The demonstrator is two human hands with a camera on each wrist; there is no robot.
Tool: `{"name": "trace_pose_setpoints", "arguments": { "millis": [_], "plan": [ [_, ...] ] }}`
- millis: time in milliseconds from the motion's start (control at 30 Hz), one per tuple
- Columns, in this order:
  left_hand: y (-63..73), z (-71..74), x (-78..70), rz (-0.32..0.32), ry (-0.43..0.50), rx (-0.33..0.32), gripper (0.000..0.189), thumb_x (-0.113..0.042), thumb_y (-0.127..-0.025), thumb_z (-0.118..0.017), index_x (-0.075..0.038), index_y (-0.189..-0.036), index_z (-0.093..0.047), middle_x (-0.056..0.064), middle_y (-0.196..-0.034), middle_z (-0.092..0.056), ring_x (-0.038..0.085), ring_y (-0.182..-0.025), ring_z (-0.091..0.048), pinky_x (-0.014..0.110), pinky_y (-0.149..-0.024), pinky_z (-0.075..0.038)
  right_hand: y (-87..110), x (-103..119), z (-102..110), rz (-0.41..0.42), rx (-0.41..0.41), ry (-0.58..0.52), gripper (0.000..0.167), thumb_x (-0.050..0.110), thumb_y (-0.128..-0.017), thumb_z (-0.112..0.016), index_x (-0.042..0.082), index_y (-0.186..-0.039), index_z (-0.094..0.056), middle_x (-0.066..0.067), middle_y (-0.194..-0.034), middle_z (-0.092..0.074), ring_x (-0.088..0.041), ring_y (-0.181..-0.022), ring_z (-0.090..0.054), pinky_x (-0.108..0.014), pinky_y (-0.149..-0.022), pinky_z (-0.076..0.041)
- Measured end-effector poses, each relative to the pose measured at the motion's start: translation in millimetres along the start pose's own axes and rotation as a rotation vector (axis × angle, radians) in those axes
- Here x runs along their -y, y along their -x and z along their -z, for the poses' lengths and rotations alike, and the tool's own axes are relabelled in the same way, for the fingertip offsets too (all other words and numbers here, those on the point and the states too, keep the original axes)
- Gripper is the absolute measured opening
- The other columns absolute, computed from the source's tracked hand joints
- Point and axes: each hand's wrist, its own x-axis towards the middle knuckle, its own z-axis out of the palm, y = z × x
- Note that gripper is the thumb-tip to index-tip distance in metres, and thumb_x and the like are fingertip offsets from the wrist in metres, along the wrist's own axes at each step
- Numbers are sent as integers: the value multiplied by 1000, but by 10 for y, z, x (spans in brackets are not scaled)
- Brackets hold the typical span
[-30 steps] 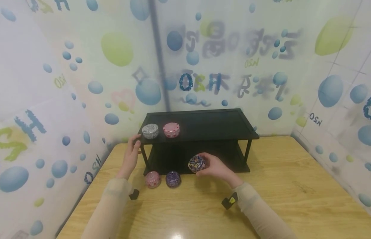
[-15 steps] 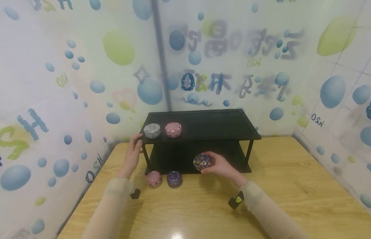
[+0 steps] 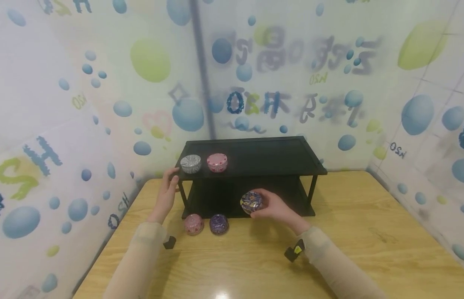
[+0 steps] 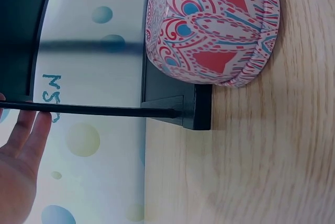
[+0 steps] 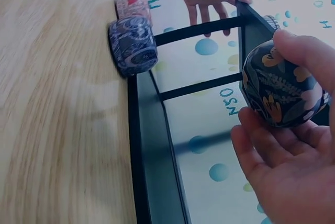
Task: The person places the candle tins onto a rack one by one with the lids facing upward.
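Note:
My right hand (image 3: 271,206) holds a round dark tin with a floral pattern (image 3: 251,202) between thumb and fingers. The tin is raised in front of the lower level of a black two-tier shelf (image 3: 269,155); in the right wrist view its flowered side (image 5: 280,85) faces the camera. My left hand (image 3: 165,194) rests at the shelf's front left corner, its fingers (image 4: 34,140) extended behind the thin post. On the wooden table, at the shelf's front edge, stand a pink patterned tin (image 3: 194,224) and a purple patterned tin (image 3: 219,224).
A black-and-white patterned tin (image 3: 190,164) and a pink tin with red marks (image 3: 217,162) stand on the left part of the shelf's top. Behind the wooden table (image 3: 366,232) hangs a white backdrop (image 3: 310,95) printed with blue and green dots.
The right hand has shifted slightly right and up with the floral tin, and has hardly moved over the last half second. The left hand stays at the shelf corner.

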Motion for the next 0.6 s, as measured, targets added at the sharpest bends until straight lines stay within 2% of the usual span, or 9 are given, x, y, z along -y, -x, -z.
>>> {"name": "trace_pose_setpoints", "arguments": {
  "millis": [600],
  "plan": [
    [5, 15, -9, 18, -13, 18, 40, -17, -106, -37, 0, -142, -33, 25, -151, -25, 46, -124, -41, 66, -92, -41, -29, 106, -43, 20, 2, -23, 68, 3, -72, -84, -2, -131, -51, -17, -121, -60, -28, -109, -59, -34, -86, -54]
  ]
}}
